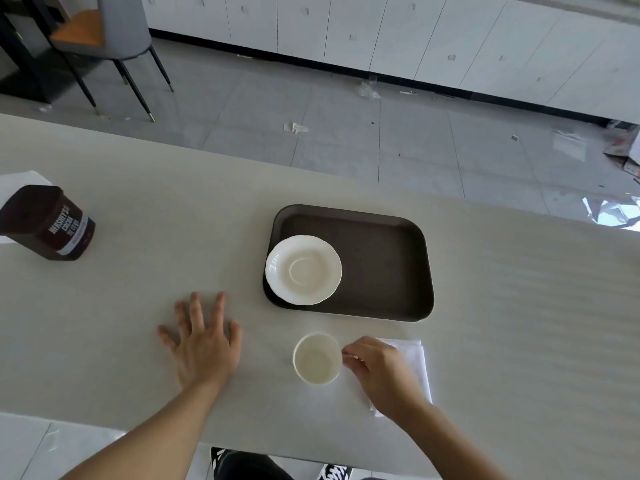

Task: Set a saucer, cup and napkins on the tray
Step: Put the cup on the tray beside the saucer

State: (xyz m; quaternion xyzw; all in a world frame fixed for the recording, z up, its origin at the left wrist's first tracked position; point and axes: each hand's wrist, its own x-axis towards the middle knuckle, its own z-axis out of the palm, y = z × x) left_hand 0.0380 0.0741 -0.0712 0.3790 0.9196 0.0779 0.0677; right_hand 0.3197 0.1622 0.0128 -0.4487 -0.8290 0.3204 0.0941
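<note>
A white saucer [303, 269] lies on the left part of the dark brown tray [384, 261], its edge over the tray's left rim. In front of the tray a white cup [317, 358] stands upright on the table. My right hand [379, 370] is at the cup's right side, fingers pinched at its handle, which the fingers hide. White folded napkins [415, 358] lie under and to the right of that hand. My left hand [202, 337] rests flat on the table, fingers spread, left of the cup.
A dark cocoa tin [52, 223] stands at the table's far left, with white paper [17, 181] behind it. A grey chair [110, 32] stands on the floor beyond the table. The table's near edge runs just below my forearms.
</note>
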